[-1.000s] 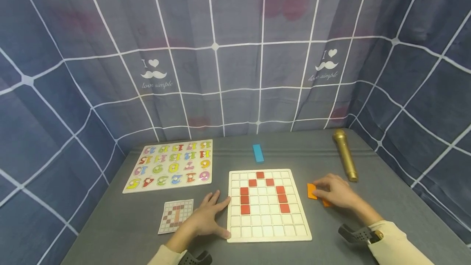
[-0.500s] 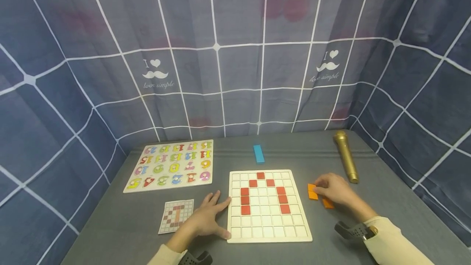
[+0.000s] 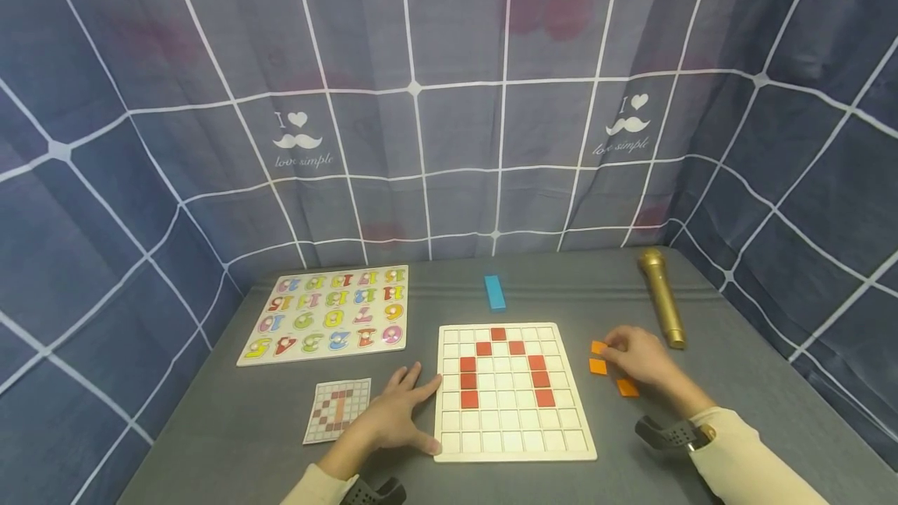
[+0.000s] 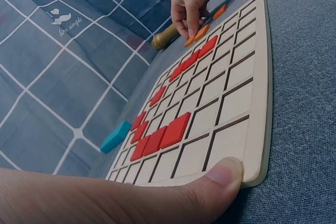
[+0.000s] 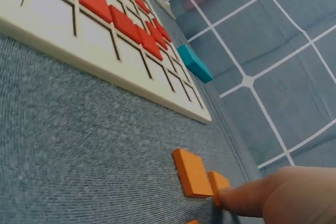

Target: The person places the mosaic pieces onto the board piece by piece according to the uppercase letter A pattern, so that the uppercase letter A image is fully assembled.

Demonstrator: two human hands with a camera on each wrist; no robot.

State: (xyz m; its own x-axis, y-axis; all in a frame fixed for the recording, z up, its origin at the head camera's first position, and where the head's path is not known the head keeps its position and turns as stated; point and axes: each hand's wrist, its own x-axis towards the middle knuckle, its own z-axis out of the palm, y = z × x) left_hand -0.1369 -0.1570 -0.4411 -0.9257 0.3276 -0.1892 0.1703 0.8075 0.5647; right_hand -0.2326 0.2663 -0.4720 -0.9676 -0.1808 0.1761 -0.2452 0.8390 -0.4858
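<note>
The white grid board (image 3: 508, 443) lies flat on the grey table with several red square tiles (image 3: 468, 380) in its cells, in a peaked arch. My left hand (image 3: 395, 414) is spread at the board's left side. Its thumb (image 4: 223, 174) presses on the near left corner. Off the board's right side, my right hand (image 3: 641, 355) pinches the far orange tile (image 3: 599, 347) by its edge between thumb and fingers. A second orange tile (image 3: 598, 366) lies just nearer, and a third orange tile (image 3: 627, 388) lies below the hand.
A small pattern card (image 3: 338, 410) lies left of the left hand, partly under the forearm. Behind it is a number puzzle board (image 3: 326, 314). A blue block (image 3: 494, 293) lies beyond the grid board, a gold microphone (image 3: 661, 298) at the right. A checked curtain (image 3: 449, 131) encloses the table.
My right hand has slid the far orange tile away from me, opening a gap between it and the second one. The third orange tile is now uncovered. My left hand stays put.
</note>
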